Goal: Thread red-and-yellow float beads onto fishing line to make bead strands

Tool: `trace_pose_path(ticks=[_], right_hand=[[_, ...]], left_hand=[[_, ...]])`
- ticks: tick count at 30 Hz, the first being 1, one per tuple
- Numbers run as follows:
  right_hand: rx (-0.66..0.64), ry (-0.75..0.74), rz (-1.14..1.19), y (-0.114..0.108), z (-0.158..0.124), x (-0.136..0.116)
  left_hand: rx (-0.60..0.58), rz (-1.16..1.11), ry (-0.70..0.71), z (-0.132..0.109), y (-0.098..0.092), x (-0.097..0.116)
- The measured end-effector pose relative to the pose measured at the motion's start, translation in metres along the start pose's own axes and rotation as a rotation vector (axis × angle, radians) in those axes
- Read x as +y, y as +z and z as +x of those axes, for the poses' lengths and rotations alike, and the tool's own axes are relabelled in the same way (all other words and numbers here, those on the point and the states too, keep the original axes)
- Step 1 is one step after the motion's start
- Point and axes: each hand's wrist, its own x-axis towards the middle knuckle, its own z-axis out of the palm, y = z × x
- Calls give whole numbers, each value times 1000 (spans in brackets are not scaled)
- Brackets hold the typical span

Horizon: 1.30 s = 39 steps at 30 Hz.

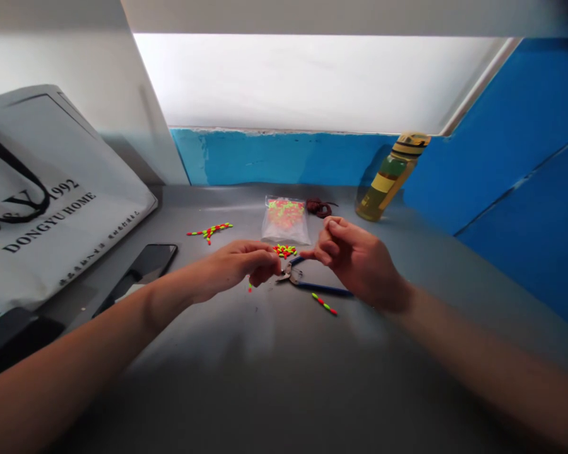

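Observation:
My left hand (253, 261) is closed in a pinch just in front of a small pile of red and yellow-green beads (285, 251); what it pinches is hidden. Right of it, my right hand (348, 252) is raised with thumb and index pressed together and the little finger stretched out. Anything between those fingertips is too small to make out. Blue-handled pliers (322, 289) lie between and below the hands, partly covered by the right one. Nearer me rests a short row of red and yellow-green beads (324, 304). A small bead piece (250, 287) shows under my left hand.
Behind the hands lie a clear bag of beads (286, 221) and a dark red cord bundle (319, 207). More bead rows (210, 232) lie left. A yellow-capped bottle (392, 180) stands back right. A phone (142, 271) and a large white bag (66, 195) occupy the left side.

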Motion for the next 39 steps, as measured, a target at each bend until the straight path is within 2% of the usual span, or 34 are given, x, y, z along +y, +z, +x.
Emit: trace_pose_path(ticks=[4,10,12,16,19,22,28,39], right_hand=[[45,-23,-35,4,-2,2],[-7,11,-210,9,-7,8],[-9,-62,-375,8,-7,11],[-5,-265,-927,8,-12,14],[-95,-290,-1177,10,-15,16],[-184,-296,-1152,8,-15,18],[-4,-308,-1018,3,-11,19],[107,-345,-930,1,-10,16]], left_hand=[[77,39,-21,3,-9,-8],[86,-84,-40,5,-8,-13],[65,-175,-57,6,-6,-13],[11,-249,-93,7,-3,-15],[4,-238,-115,6,-2,-15],[-10,-214,-122,6,-1,-13],[-35,-270,-129,6,-1,-13],[-112,-434,-186,5,-1,-14]])
